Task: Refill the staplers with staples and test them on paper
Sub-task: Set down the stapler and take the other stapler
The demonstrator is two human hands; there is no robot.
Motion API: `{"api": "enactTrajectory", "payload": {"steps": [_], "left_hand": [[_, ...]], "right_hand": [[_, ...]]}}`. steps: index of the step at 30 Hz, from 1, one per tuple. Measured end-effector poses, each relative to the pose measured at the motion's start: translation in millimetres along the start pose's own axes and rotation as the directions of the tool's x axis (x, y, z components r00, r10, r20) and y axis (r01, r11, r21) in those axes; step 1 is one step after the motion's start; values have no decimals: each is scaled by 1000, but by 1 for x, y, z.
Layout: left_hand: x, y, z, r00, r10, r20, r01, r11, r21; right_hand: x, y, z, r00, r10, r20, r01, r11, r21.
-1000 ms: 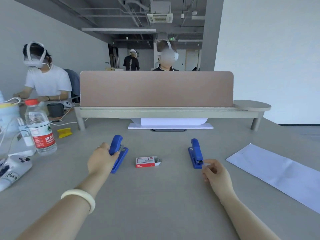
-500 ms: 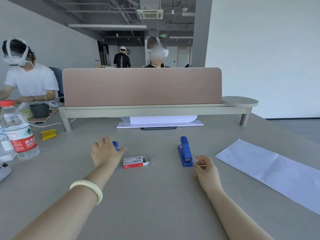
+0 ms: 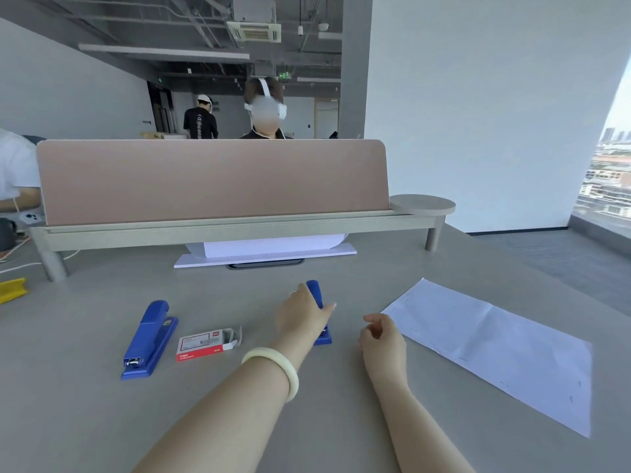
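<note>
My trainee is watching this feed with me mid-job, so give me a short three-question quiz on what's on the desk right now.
1. True or false: the red-and-white cardboard staple box lies between the blue plastic stapler on the left and the blue plastic stapler on the right.
2. Which does the left hand hold? A) the left stapler B) the right stapler C) the staple box
3. What lies flat on the grey desk to the right of the right hand, which holds nothing?
Key: 1 true; 2 B; 3 the white creased sheet of paper.
</note>
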State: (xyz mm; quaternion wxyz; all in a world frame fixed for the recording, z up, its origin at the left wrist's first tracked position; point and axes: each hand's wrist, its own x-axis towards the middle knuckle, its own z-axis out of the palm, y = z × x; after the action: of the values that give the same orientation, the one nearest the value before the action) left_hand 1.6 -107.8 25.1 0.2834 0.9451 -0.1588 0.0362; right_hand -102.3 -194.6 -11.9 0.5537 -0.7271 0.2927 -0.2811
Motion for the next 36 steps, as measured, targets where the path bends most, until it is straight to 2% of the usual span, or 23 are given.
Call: {"api": "enactTrajectory", "payload": {"steps": [4,9,11,13,15,19,21,24,27,29,33,36], "left_hand": [[5,-2,-1,1000,6,20,-6,1000,6],[-14,-34,-28,972,224,73,-234,951,201],[-30,-57,-45,947,303,110,-319,932,175],[-49,-78,-66,915,359,184,-380,921,90],[-68,-96,-86,876,402,267,-428,903,43],[-91,-120,-106,836,415,360,-446,895,3],[-96,-125,-111,822,414,390,-442,897,-20],[-99,-123,-115,808,411,422,-452,892,-5],[-102,-112,-110,834,421,357,-449,894,-6],[-105,-100,-103,845,455,280,-460,886,-50],[-107,-87,-90,849,488,202,-494,869,-23],[-107,-91,-94,886,440,147,-415,893,-173]], "right_hand": [[1,1,0,1000,-4,-1,4,1000,-8],[-3,-1,-2,1000,-14,20,15,999,-33],[-8,-5,-4,997,-40,71,46,996,-75],[-18,-10,-4,981,-64,184,91,986,-140],[-28,-12,-4,936,-78,343,158,965,-211],[-45,-14,-8,779,-93,620,317,912,-262],[-49,-11,-10,728,-83,681,356,894,-273],[-56,-8,-8,691,-98,716,429,853,-297],[-62,-7,0,680,-162,715,518,797,-311],[-66,-7,5,705,-209,678,528,792,-306],[-69,-8,6,723,-253,643,548,776,-311],[-69,-8,5,718,-273,640,564,767,-306]]}}
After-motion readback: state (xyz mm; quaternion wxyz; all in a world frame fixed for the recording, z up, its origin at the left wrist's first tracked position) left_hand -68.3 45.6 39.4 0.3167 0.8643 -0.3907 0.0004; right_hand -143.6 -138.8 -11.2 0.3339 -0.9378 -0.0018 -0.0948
